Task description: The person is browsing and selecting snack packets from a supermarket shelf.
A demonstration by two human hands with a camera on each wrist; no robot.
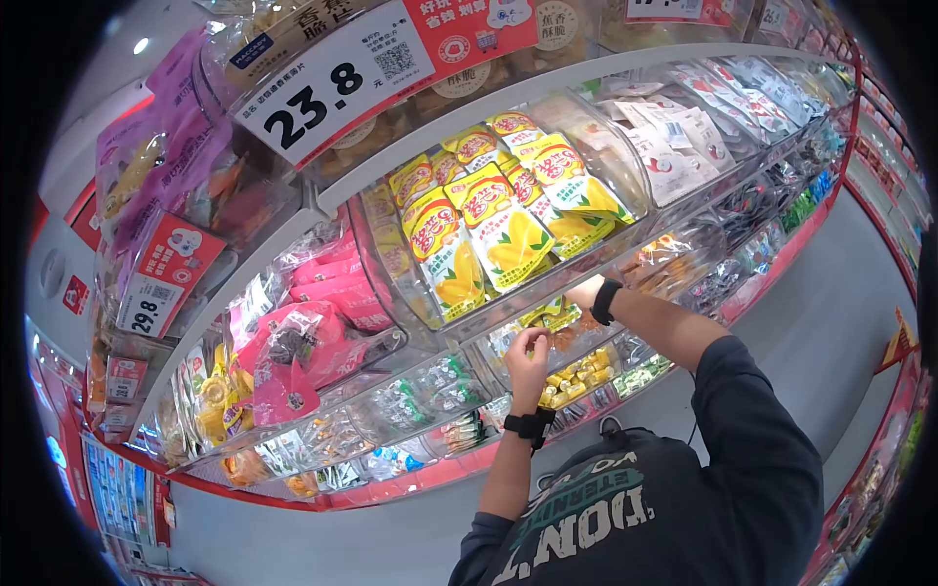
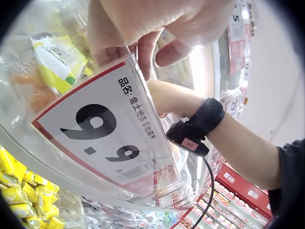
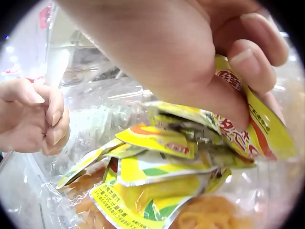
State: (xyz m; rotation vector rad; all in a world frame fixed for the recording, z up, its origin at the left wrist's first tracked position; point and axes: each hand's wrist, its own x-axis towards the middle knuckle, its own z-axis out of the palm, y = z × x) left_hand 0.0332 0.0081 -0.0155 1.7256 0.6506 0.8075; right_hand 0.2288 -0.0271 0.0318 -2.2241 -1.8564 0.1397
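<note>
In the right wrist view, my right hand (image 3: 167, 52) pinches a yellow snack packet (image 3: 274, 131) between thumb and fingers. Several more yellow-and-white packets (image 3: 162, 167) lie loosely stacked below it, over orange wrapped pieces (image 3: 209, 214) in a clear bin. My left hand (image 1: 528, 361) hangs at the bin's front with loosely curled fingers and nothing visible in them. The left wrist view has it just above a 9.9 price card (image 2: 100, 129), with a yellow packet (image 2: 59, 62) beyond the card. In the head view the right hand (image 1: 586, 291) reaches under the upper shelf's lip.
Above the hands, an upper bin holds yellow mango-picture packets (image 1: 498, 234). Pink bags (image 1: 322, 332) stand to its left, white packets (image 1: 674, 137) to its right. Gold-wrapped sweets (image 1: 578, 379) fill a lower bin. A large 23.8 price card (image 1: 332, 88) juts out at the top.
</note>
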